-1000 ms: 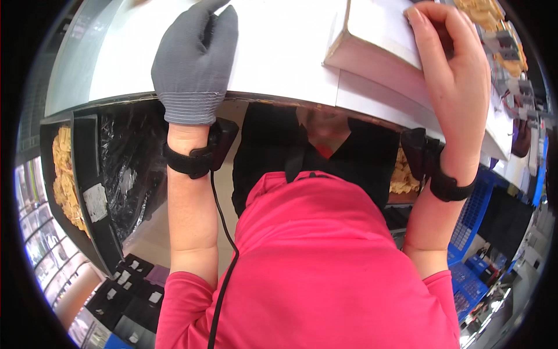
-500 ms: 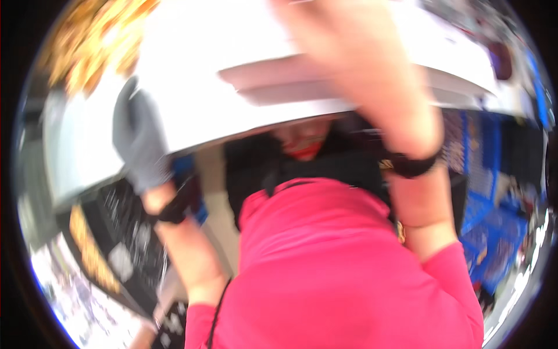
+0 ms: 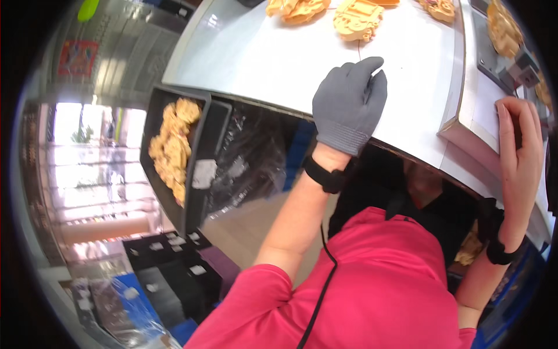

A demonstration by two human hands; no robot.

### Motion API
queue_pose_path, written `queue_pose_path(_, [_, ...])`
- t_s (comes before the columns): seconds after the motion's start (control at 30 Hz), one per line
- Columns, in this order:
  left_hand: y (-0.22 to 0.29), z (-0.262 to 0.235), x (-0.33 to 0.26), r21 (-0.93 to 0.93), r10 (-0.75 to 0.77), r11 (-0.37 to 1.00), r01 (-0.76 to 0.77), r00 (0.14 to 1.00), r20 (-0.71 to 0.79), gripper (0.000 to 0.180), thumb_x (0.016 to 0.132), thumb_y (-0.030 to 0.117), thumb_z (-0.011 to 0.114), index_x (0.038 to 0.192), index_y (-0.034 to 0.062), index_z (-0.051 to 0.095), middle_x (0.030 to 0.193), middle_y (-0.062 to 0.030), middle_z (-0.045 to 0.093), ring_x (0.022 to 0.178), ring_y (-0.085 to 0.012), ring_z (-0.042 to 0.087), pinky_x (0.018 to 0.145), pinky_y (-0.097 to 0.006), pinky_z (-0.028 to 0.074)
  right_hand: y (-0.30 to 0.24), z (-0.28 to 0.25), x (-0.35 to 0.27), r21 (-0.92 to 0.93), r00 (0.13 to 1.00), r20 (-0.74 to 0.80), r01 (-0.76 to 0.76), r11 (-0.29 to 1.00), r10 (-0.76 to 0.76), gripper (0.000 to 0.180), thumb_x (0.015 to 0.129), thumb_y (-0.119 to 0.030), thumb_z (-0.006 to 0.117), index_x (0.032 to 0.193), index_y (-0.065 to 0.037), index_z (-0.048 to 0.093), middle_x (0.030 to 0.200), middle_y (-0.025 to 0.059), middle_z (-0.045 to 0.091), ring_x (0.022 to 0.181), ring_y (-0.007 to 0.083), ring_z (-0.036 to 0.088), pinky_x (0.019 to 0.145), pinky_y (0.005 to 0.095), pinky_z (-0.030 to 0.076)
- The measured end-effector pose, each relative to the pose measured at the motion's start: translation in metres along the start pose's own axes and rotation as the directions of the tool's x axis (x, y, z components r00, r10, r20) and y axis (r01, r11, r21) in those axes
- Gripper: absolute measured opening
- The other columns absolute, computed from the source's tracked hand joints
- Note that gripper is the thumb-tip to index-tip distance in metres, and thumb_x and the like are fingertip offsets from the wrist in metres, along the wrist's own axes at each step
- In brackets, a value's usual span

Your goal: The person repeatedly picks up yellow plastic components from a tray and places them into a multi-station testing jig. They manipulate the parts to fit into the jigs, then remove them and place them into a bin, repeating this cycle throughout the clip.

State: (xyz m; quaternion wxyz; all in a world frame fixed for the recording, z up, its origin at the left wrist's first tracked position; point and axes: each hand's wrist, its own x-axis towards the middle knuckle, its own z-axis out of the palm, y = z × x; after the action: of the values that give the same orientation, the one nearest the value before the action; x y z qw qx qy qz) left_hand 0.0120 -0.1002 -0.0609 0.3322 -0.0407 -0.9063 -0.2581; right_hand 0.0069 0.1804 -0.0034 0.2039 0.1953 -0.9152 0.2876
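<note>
My left hand [image 3: 350, 106], in a grey knitted glove, lies over the white tabletop [image 3: 267, 70] near its front edge. Its thumb and forefinger stand slightly apart with nothing visible between them; the other fingers are partly curled. Just beyond it rests a yellow-orange moulded piece [image 3: 358, 20] with a raised pattern, and a similar piece [image 3: 299, 10] is to its left. At the far right my bare right hand [image 3: 521, 136] is open, thumb and fingers apart, beside a raised white ledge [image 3: 476, 107]. No object shows in it.
A dark bin [image 3: 200, 116] of yellow-orange pieces stands left of the table, with clear plastic wrapping [image 3: 250, 157] beside it. Black boxes [image 3: 174, 256] are stacked at the lower left. A metal fixture [image 3: 520, 70] sits on the right ledge, near another yellow-orange piece [image 3: 503, 29].
The view has swung left and steadied from a blur. The gloved left hand now lies farther in over the tabletop; my right hand is out at the right ledge.
</note>
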Motion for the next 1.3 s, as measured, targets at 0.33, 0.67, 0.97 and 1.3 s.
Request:
queue_pose_path(0.33, [-0.046,-0.022,-0.004,-0.172,-0.19,0.958,0.229,0.957,0.219,0.037,0.106,0.012,0.048,0.138,-0.0053,0.054,0.137,-0.0163,0.059,0.123,-0.0213,0.056,0.107,-0.032,0.044,-0.013,0.028,0.016,0.01,0.938,-0.301,0.182,0.983,-0.171,0.04,0.056,-0.027,0.083,0.078,-0.002,0.061,0.088,0.0144,0.057,0.091,0.0306,0.055,0.083,0.0396,0.047])
queue_pose_path(0.67, [-0.014,0.003,-0.016,-0.223,-0.257,0.933,0.284,0.956,0.143,0.027,0.101,0.008,0.057,0.124,-0.0038,0.064,0.114,-0.0123,0.071,0.104,-0.0178,0.065,0.093,-0.031,0.052,-0.006,0.011,0.008,-0.078,0.96,-0.143,0.233,0.969,-0.242,0.017,0.083,-0.013,0.067,0.092,0.001,0.063,0.088,0.0132,0.061,0.084,0.0311,0.06,0.079,0.0393,0.048])
queue_pose_path(0.97, [-0.016,-0.003,-0.011,-0.084,-0.163,0.983,0.166,0.986,0.042,0.024,0.096,0.005,0.062,0.119,0.003,0.068,0.103,-0.0124,0.07,0.088,-0.0219,0.066,0.082,-0.034,0.053,-0.011,0.013,0.012,0.064,0.977,-0.125,0.182,0.981,-0.173,0.005,0.086,0.0,0.063,0.09,0.0,0.061,0.089,0.0145,0.06,0.088,0.0333,0.058,0.08,0.0407,0.046])
queue_pose_path(1.3, [-0.003,0.004,0.0,-0.17,-0.111,0.979,0.111,0.994,0.013,0.024,0.095,0.005,0.063,0.118,0.0045,0.07,0.095,-0.0071,0.068,0.08,-0.0151,0.061,0.074,-0.028,0.049,-0.01,-0.004,0.014,0.127,0.99,-0.106,0.111,0.986,-0.097,0.014,0.084,-0.006,0.071,0.095,-0.003,0.064,0.093,0.0135,0.06,0.094,0.0351,0.058,0.085,0.0422,0.047])
